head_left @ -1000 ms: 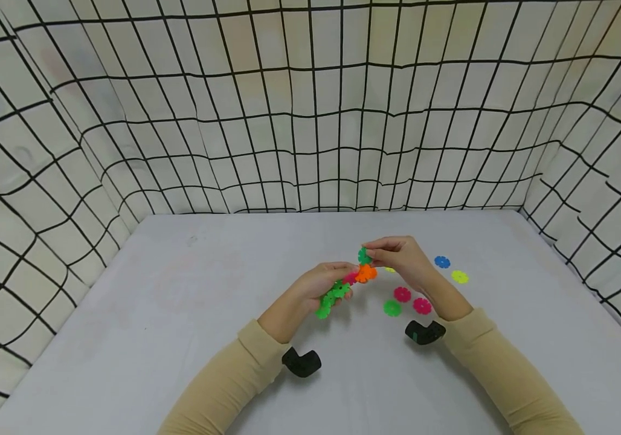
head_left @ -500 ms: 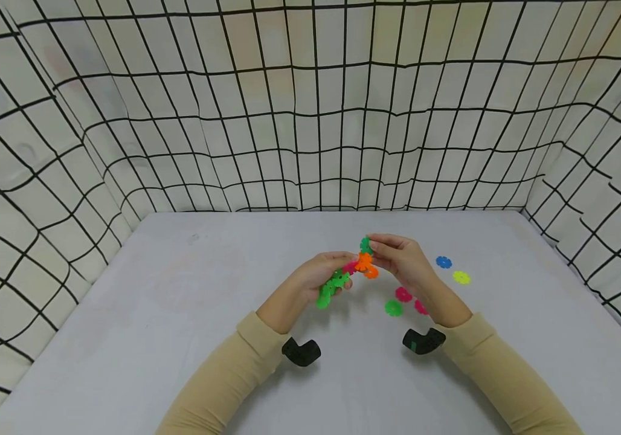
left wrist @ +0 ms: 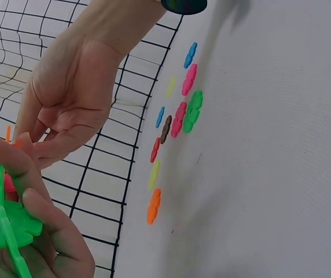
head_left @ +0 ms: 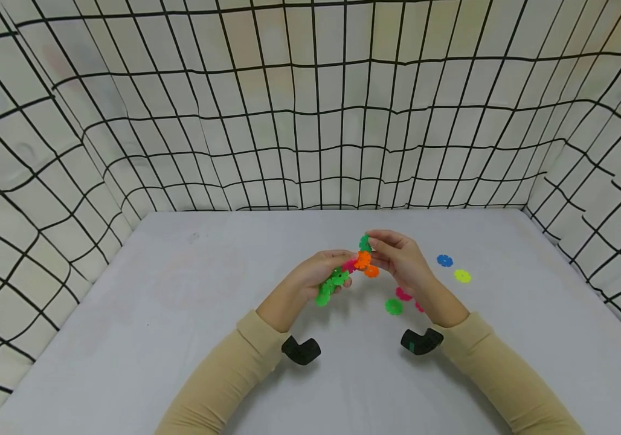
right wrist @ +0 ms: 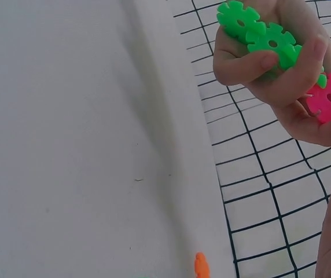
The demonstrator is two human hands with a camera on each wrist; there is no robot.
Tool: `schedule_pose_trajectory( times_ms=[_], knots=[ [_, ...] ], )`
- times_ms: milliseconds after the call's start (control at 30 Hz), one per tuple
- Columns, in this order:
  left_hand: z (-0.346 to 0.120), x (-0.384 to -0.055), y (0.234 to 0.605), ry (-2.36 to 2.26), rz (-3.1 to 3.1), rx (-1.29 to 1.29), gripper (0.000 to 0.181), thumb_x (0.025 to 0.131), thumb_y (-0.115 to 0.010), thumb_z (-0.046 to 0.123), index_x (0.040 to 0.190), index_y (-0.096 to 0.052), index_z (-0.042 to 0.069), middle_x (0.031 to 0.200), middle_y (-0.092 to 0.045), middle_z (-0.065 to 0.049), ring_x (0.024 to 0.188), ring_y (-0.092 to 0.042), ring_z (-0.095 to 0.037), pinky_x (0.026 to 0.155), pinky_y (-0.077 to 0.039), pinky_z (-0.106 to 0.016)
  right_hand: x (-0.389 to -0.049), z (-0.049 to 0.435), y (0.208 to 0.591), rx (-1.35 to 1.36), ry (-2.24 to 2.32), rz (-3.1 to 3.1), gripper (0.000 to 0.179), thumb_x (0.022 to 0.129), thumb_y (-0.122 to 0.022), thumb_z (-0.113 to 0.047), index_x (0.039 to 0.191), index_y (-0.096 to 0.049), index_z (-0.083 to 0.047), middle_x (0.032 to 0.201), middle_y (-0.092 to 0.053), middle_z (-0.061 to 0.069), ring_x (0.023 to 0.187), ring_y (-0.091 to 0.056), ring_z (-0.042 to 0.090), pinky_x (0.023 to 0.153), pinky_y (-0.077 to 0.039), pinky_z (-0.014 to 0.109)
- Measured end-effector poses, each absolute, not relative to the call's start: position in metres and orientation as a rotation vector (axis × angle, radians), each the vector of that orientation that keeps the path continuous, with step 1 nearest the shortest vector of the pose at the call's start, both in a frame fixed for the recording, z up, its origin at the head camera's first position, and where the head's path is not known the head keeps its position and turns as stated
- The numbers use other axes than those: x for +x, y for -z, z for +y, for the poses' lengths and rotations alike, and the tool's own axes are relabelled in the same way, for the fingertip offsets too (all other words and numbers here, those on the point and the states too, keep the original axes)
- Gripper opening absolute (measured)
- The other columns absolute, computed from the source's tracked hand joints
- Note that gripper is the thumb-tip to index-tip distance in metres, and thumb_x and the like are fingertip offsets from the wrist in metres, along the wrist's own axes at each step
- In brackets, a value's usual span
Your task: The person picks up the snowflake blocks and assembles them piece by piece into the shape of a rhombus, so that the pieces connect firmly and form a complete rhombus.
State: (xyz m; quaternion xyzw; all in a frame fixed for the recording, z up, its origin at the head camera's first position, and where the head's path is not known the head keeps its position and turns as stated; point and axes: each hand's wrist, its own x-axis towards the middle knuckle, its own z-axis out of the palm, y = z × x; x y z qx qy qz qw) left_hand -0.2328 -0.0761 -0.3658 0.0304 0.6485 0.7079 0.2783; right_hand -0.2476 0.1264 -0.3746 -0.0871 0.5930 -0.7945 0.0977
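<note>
My left hand (head_left: 315,277) grips a chain of flower-shaped interlocking discs, held above the table. Several bright green discs (left wrist: 10,225) lie against its palm and fingers. A pink disc (head_left: 349,266) follows in the chain, then an orange disc (head_left: 363,260) at the far end. With thumb and fingers my right hand (head_left: 407,263) pinches a darker green disc (head_left: 365,243), upright just over the orange one. Whether their slots interlock I cannot tell. In the right wrist view the left fingers curl around the green discs (right wrist: 272,41); the darker disc is out of sight there.
Loose discs lie on the white table (head_left: 207,302): green (head_left: 394,307), pink (head_left: 403,293), blue (head_left: 444,260), yellow (head_left: 463,276) and orange (head_left: 371,271). Brown (left wrist: 166,129) and red (left wrist: 155,149) ones show in the left wrist view. Black netting (head_left: 316,133) surrounds the table.
Both hands have risen slightly with the chain and the darker green disc. My right forearm now covers more of the loose pink discs. Both grips stay the same.
</note>
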Motion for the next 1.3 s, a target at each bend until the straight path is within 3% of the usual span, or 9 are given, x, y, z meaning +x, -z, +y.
schedule_pose_trajectory(
  times_ms=[200, 667, 833, 1000, 1300],
  knots=[
    [-0.073, -0.231, 0.367, -1.904, 1.750, 0.058, 0.028, 0.108, -0.054, 0.023, 0.123, -0.065, 0.003, 0.077, -0.059, -0.001, 0.055, -0.055, -0.009, 0.048, -0.040, -0.019, -0.248, 0.129, 0.374, -0.310, 2.305, 1.815, 0.028, 0.104, -0.058, -0.003, 0.099, -0.077, -0.022, 0.093, -0.070, -0.001, 0.078, -0.070, 0.011, 0.078, -0.058, 0.024],
    [-0.069, -0.226, 0.371, -1.895, 1.745, -0.016, 0.033, 0.107, -0.056, 0.025, 0.131, -0.063, 0.003, 0.077, -0.061, -0.002, 0.057, -0.053, -0.009, 0.050, -0.036, -0.019, -0.250, 0.132, 0.378, -0.435, 2.243, 1.896, 0.025, 0.102, -0.058, 0.003, 0.103, -0.080, -0.011, 0.095, -0.071, 0.002, 0.075, -0.069, 0.012, 0.075, -0.058, 0.024],
    [-0.068, -0.227, 0.369, -1.940, 1.729, -0.023, 0.033, 0.107, -0.058, 0.026, 0.129, -0.064, 0.003, 0.073, -0.060, -0.001, 0.056, -0.053, -0.009, 0.050, -0.038, -0.019, -0.250, 0.130, 0.376, -0.423, 2.291, 1.822, 0.029, 0.104, -0.056, 0.002, 0.102, -0.079, -0.016, 0.095, -0.070, 0.002, 0.077, -0.070, 0.011, 0.076, -0.057, 0.022],
    [-0.066, -0.229, 0.365, -1.945, 1.725, -0.030, 0.039, 0.106, -0.059, 0.028, 0.136, -0.062, 0.004, 0.074, -0.061, -0.001, 0.057, -0.053, -0.009, 0.051, -0.038, -0.019, -0.248, 0.129, 0.373, -0.401, 2.354, 1.710, 0.038, 0.104, -0.052, 0.004, 0.096, -0.079, -0.021, 0.093, -0.070, 0.001, 0.075, -0.070, 0.010, 0.074, -0.056, 0.019],
    [-0.067, -0.227, 0.361, -1.981, 1.694, -0.034, 0.038, 0.107, -0.057, 0.026, 0.138, -0.061, 0.005, 0.081, -0.061, 0.000, 0.057, -0.052, -0.009, 0.051, -0.037, -0.019, -0.250, 0.129, 0.371, -0.432, 2.354, 1.703, 0.041, 0.104, -0.051, 0.007, 0.093, -0.080, -0.020, 0.092, -0.068, 0.001, 0.075, -0.069, 0.009, 0.074, -0.056, 0.020]
  ],
)
